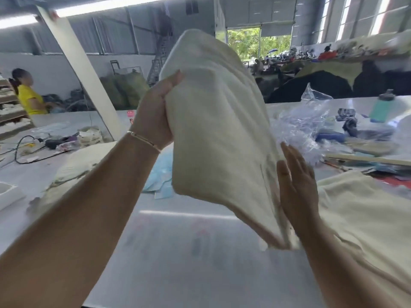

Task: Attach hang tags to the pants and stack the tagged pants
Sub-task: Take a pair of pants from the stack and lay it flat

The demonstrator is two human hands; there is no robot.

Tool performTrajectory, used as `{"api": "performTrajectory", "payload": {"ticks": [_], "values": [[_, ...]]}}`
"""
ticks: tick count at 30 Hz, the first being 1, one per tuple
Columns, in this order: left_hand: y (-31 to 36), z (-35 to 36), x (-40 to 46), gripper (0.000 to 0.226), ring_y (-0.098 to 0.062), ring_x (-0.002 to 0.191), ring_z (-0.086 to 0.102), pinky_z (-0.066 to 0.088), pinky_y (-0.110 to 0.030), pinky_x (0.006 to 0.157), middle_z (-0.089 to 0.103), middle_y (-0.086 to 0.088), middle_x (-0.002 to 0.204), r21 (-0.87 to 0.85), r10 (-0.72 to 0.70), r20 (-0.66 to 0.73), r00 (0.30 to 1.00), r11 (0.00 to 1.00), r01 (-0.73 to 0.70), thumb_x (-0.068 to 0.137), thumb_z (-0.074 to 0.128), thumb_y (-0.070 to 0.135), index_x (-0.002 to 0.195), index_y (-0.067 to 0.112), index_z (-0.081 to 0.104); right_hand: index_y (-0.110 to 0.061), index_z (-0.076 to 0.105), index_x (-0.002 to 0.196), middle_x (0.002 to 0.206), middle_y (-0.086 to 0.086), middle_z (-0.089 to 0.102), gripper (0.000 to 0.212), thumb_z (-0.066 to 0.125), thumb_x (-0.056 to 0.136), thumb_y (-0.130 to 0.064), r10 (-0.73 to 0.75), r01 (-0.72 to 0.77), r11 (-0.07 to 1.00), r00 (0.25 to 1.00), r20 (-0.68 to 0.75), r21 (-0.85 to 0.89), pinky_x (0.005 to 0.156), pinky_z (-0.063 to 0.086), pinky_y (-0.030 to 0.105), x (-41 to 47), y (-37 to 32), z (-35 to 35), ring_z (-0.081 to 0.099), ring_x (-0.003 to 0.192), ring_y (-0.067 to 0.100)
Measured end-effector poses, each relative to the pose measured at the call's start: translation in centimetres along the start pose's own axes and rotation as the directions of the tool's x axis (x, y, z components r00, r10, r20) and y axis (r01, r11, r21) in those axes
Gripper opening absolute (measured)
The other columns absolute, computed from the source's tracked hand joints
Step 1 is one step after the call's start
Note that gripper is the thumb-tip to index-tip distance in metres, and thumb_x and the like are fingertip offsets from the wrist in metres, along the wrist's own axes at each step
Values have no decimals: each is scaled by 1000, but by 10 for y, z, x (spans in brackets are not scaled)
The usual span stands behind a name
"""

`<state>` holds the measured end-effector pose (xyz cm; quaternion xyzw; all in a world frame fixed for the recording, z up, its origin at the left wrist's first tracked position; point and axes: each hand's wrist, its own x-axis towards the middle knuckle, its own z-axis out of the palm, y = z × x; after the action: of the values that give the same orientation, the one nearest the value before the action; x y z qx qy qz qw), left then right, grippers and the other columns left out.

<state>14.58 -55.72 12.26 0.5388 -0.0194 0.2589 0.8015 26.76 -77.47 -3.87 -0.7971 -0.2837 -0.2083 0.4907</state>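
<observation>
Folded cream pants (pixel 220 138) hang in the air at centre frame, well above the table (pixel 178 252), their long axis running on a slant from the top edge at upper centre down to the trailing corner at lower right. My left hand (pixel 155 112) grips the left edge of the bundle about a third of the way down, fingers curled into the cloth, thumb on the near face; a thin bracelet (pixel 144 138) sits at that wrist. My right hand (pixel 295 185) is flat with fingers straight, pressed against the lower right edge of the pants, not closed round anything. So the weight hangs from the left hand; the right only steadies. The bundle lies between the two hands, left hand higher and further up the frame, right hand lower and nearer the trailing corner. No hang tag visible on this piece from here; the face toward me is plain, and motion blur hides detail. Outward: another cream garment (pixel 360 207) spread flat at lower right of the frame, just beside my right forearm, likely either the stack or the next piece, cannot tell which. Blue tags or packets (pixel 160 181) lie on the table behind the bundle, centre. Crumpled clear plastic (pixel 304 125) at right centre. More cream cloth (pixel 77 161) heaped at left centre.
</observation>
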Motion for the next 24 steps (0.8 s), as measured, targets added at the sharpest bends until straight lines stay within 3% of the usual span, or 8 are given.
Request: {"api": "performTrajectory", "payload": {"ticks": [4, 7, 9, 10, 12, 16, 21, 24], "values": [[-24, -122, -23, 33, -21, 96, 71, 58, -28, 75, 72, -13, 111, 119, -89, -269, 959, 985, 124, 97, 45, 21, 106, 7, 74, -27, 41, 145, 149, 2, 44, 52, 32, 97, -46, -193, 195, 975, 981, 28, -110, 109, 31, 43, -31, -2, 52, 39, 137, 23], [-82, -222, -50, 25, -24, 75, 72, 60, -34, 69, 74, -14, 93, 126, -391, -591, 706, 819, 559, 95, 54, 16, 115, 6, 65, -27, 45, 143, 150, 3, 43, 53, 32, 96, -49, -94, 197, 936, 939, 330, -293, 110, 33, 49, -77, 14, 118, 40, 138, 27], [-130, -280, -74, 29, -32, 85, 69, 56, -41, 82, 71, -21, 97, 198, -480, -712, 513, 563, 802, 92, 61, 9, 118, -4, 62, -34, 24, 152, 162, 1, 15, 57, 24, 98, -54, 166, 201, 867, 746, 645, -456, 117, 13, 49, -115, 40, 160, 16, 148, 24], [-152, -305, -86, 32, -33, 95, 66, 53, -42, 89, 68, -24, 107, 297, -464, -746, 477, 409, 863, 90, 65, 8, 118, -7, 62, -37, 11, 153, 163, -3, 0, 57, 20, 99, -55, 280, 219, 831, 631, 724, -512, 117, 1, 48, -133, 54, 177, 1, 150, 21], [-181, -342, -102, 27, -25, 91, 62, 48, -32, 78, 68, -22, 107, 476, -360, -780, 511, 189, 859, 81, 75, 11, 101, -6, 68, -41, 1, 152, 162, -6, -12, 58, 17, 99, -56, 364, 204, 806, 569, 737, -556, 112, -14, 47, -155, 75, 202, -10, 149, 18], [-199, -389, -102, 14, -30, 82, 65, 40, -35, 63, 70, -20, 82, 560, -230, -789, 570, 112, 821, 76, 74, 11, 69, 6, 64, -43, 3, 151, 161, -9, -11, 59, 18, 97, -59, 366, 228, 780, 590, 720, -583, 110, -17, 45, -149, 77, 236, -8, 149, 18], [-197, -420, -89, 15, -39, 99, 54, 44, -40, 75, 60, -22, 107, 619, 2, -781, 624, -126, 775, 81, 64, 11, 95, 9, 58, -38, 14, 152, 162, -7, -5, 57, 30, 99, -49, 334, 196, 831, 572, 749, -520, 117, -7, 44, -134, 53, 274, -2, 150, 17], [-200, -407, -88, 46, -39, 109, 44, 43, -49, 86, 55, -18, 115, 768, 134, -590, 797, -212, 604, 69, 67, 1, 113, 12, 59, -19, 49, 139, 154, 6, 34, 51, 60, 90, -21, 362, -154, 908, 757, 543, -391, 115, 20, 39, -119, 45, 266, 30, 141, 25]]}}
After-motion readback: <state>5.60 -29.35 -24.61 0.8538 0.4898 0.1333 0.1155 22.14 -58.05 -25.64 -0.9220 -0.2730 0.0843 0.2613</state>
